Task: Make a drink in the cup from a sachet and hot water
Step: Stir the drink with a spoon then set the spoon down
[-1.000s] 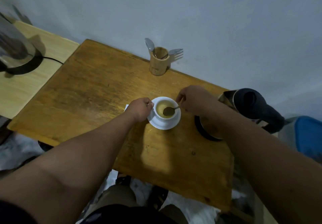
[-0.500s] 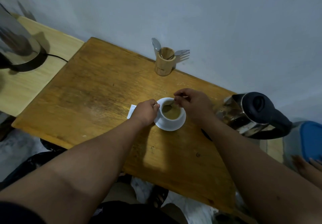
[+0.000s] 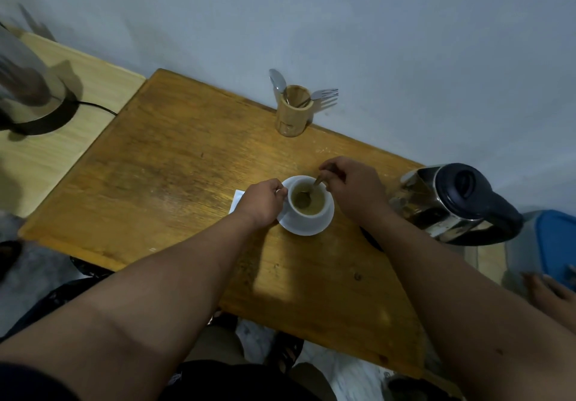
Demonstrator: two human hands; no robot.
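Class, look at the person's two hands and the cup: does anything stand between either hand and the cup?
Nothing visible does. The left hand already has its grip on the side of the cup, and the right hand holds the spoon, whose bowl dips into the drink. The kettle stands off to the right, apart from the cup.

Both forearms are bare to above the elbow. A dark sleeve (image 3: 28, 382) edge shows at the left upper arm. Dark clothing (image 3: 237, 382) covers the lap.
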